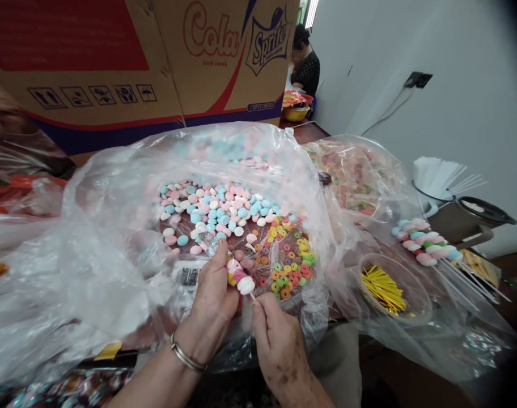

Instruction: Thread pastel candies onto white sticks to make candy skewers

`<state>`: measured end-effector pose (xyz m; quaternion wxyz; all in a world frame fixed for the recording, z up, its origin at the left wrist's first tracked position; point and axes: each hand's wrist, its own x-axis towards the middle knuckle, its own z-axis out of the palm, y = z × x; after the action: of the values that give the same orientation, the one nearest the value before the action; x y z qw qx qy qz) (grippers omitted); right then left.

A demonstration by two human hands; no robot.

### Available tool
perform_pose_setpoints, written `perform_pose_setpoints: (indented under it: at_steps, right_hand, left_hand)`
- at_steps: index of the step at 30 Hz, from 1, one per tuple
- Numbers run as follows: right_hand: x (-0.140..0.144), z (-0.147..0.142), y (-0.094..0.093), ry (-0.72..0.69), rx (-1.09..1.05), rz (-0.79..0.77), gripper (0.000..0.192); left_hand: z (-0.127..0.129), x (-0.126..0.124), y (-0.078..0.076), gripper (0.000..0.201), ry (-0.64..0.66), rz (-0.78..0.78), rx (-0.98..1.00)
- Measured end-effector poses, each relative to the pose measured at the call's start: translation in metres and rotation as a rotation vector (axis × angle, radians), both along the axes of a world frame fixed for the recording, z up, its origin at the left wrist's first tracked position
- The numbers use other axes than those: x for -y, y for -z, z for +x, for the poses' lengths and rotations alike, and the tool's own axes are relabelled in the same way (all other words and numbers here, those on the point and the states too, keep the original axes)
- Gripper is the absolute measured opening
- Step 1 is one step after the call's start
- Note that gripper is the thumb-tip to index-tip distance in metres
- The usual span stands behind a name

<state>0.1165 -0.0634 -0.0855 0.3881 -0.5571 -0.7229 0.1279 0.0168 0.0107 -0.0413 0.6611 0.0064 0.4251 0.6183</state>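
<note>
A candy skewer point(240, 277) was held near the middle of the scene, just above the near edge of the open plastic bag point(114, 238). The left hand point(211, 306) was closed about the stacked sweets, its fingers point(219, 262) pinching the upper pieces, while the right hand point(279, 340) gripped the thin white stick point(253, 296) below the lowest white piece. For the threading to go well, the stick would best be kept straight and gripped close to the sweets, with each soft piece pushed on through its centre, so that nothing split or slid askew. Pastel disc sweets point(211, 207) lay heaped further in the bag, with coloured ring sweets point(290, 260) to their right, both within easy reach. Loose folds of plastic rose around the hands and could have snagged the stick. To the right on the bench point(309, 133), finished skewers point(426, 243), a bowl of gold twist ties point(381, 289) and a cup of spare sticks point(441, 178) were seen; a cardboard box point(135, 62) stood far behind.
</note>
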Motion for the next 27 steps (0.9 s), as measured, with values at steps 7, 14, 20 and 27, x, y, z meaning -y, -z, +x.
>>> perform_pose_setpoints:
  at_steps: [7,14,20,27]
  right_hand:
    - [0.002,0.0,0.004,-0.05,-0.239,-0.161,0.027]
    - [0.01,-0.001,0.015,-0.112,-0.653,-0.328,0.027]
    - [0.011,0.001,0.019,-0.114,-0.596,-0.328,0.027]
    - [0.002,0.001,0.006,-0.035,-0.307,-0.244,0.029]
  left_hand:
    - [0.008,0.006,-0.001,0.024,-0.031,0.04,-0.1]
    - [0.009,0.004,0.002,0.027,0.01,-0.001,-0.051]
    - [0.004,0.0,-0.001,0.037,0.086,-0.06,0.042]
    - [0.004,-0.001,0.002,0.029,0.016,-0.018,0.0]
